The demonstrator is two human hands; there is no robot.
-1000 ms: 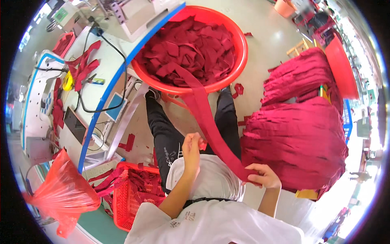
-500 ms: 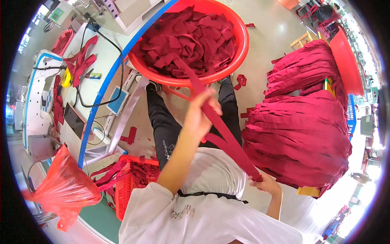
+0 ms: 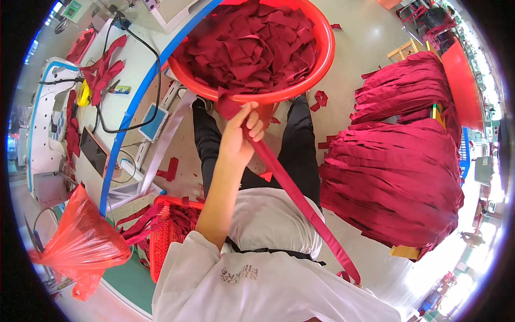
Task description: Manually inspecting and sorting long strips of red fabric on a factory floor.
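Note:
A long dark red fabric strip (image 3: 289,180) runs taut and slanting across my lap. My left hand (image 3: 244,131) is closed around its upper part, just below the near rim of a red plastic basin (image 3: 325,59). Beyond my fist, a short folded length of the strip reaches up to that rim. Many dark red fabric pieces (image 3: 252,48) are heaped in the basin. The strip's lower end curls beside my white shirt at the lower right. My right hand is hidden there, out of sight.
At right, bundled dark red strips (image 3: 391,182) hang over a stand with yellow parts. On the left are a blue-edged worktable (image 3: 120,137) with cables and scraps, a red plastic bag (image 3: 86,247) and a red basket (image 3: 161,252). Fabric scraps (image 3: 170,169) lie on the floor.
My left hand has moved up and slightly left toward the basin, gripping the strip. My right hand has drawn down and back out of view, and the strip now reaches lower.

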